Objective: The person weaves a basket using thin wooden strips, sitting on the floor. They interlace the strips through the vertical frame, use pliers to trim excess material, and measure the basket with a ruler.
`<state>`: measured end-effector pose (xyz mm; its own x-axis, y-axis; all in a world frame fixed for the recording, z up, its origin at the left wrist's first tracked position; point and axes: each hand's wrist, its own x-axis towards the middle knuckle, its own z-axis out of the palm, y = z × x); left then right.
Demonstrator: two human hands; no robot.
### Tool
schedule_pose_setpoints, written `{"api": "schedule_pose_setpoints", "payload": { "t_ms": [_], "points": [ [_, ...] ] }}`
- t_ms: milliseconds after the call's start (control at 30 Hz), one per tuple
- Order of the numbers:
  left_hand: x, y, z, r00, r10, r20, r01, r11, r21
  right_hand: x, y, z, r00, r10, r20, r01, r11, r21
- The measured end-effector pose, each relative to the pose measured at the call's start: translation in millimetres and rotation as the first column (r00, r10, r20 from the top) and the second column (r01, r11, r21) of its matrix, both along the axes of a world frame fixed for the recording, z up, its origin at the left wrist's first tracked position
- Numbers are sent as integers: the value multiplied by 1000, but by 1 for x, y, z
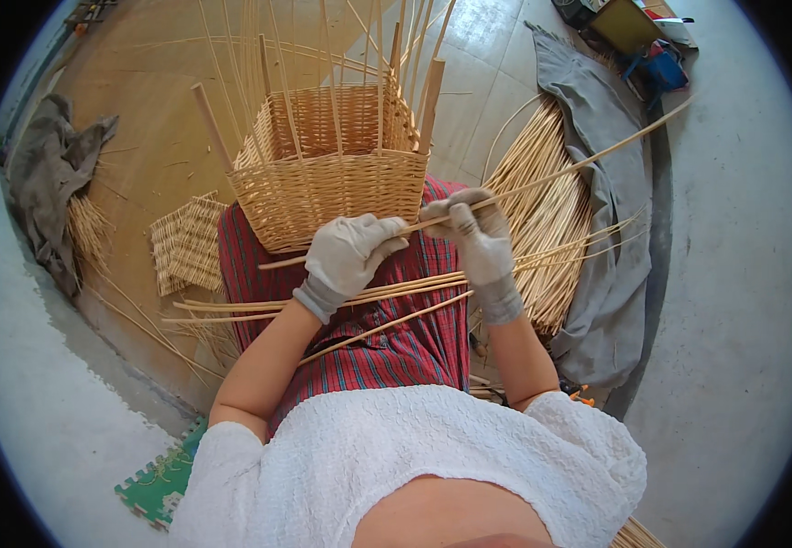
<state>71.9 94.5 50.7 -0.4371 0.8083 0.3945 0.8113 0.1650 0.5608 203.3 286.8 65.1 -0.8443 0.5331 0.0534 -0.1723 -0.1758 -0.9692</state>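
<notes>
Both my hands wear pale work gloves. Between them runs a long peeled wicker rod [587, 163], slanting up to the right past the bundle. My left hand [350, 254] is closed around its lower left part. My right hand [474, 236] pinches the same rod a little further along. Just beyond my hands stands a partly woven wicker basket [336, 196], with tall upright stakes and thicker corner posts rising from its rim. Several loose rods [387, 292] lie across the red striped cloth [405, 352] on my lap, beneath my wrists.
A thick bundle of wicker rods [555, 219] lies at right beside a grey cloth [610, 274]. At left are woven wicker panels [186, 242] and another grey cloth [49, 183] over rods. A green foam mat [163, 479] is at lower left; a blue object [665, 68] sits far right.
</notes>
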Motion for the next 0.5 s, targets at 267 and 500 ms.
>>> {"api": "schedule_pose_setpoints", "payload": {
  "t_ms": [267,500],
  "points": [
    [-49,15,13,947,317,40,-320,936,147,9,104,9,928,-297,-223,271,952,-143],
    [-48,10,-3,845,453,285,-440,891,-112,45,151,2,860,-406,-310,368,913,-175]
  ]
}}
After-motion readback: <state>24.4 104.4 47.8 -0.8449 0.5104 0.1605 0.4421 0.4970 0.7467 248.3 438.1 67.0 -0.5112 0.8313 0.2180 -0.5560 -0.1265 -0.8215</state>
